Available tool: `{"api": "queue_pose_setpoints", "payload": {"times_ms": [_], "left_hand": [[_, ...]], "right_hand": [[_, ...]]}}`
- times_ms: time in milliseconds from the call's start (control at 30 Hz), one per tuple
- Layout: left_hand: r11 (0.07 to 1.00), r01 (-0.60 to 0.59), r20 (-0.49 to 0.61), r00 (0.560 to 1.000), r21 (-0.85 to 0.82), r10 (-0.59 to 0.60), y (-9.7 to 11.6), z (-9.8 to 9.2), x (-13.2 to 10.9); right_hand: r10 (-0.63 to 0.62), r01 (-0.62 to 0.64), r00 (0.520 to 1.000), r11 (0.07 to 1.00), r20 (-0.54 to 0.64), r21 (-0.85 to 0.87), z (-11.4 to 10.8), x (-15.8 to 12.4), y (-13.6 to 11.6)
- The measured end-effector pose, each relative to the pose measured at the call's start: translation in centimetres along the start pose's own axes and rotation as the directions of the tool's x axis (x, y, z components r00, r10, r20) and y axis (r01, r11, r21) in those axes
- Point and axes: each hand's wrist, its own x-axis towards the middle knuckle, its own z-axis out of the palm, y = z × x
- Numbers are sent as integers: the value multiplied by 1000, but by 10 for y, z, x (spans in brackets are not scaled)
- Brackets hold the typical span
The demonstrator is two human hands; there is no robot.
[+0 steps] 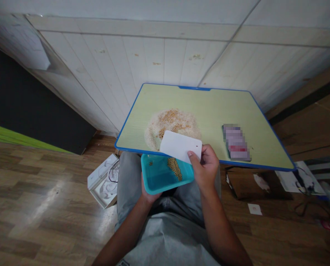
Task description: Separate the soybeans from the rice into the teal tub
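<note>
My left hand (pixel 150 194) grips a turquoise plastic box (pixel 158 181) from its lower left side, holding it above my lap by the table's front edge. Inside the box, yellowish beans (pixel 175 169) lie mostly toward the right. Between the thumb and fingers of my right hand (pixel 205 166) is a thin white card (pixel 178 145) with a small hole near one corner. The card reaches over the box and the table edge. Just beyond it, a spread pile of white rice grains (pixel 191 127) mixed with beans (pixel 169 117) covers part of the tabletop.
The small table (pixel 217 107) has a yellow-green top and blue rim and stands against a white panelled wall (pixel 154 55). A phone (pixel 236 142) with a blurred screen lies on its right. On the floor are an open white box (pixel 105 184) and a brown carton (pixel 245 184).
</note>
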Motion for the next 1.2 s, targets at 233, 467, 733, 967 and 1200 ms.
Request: {"api": "queue_pose_setpoints", "payload": {"times_ms": [233,467,733,967,1200], "left_hand": [[1000,6,-84,996,-26,-8,-1,9,-1],[999,29,-71,997,-29,-31,7,24,-9],[997,21,-45,999,-73,-24,1,10,-3],[998,27,-46,999,-60,-30,3,10,-4],[997,-7,-64,998,-80,2,1,10,-1]], "right_hand": [[-3,2,1000,1000,29,27,8,4,1],[-1,0,998,1000,67,12,7,2,3],[-35,35,999,999,-10,10,3,4,2],[-21,21,999,1000,42,15,6,4,2],[-18,17,998,1000,64,23,2,1,3]]}}
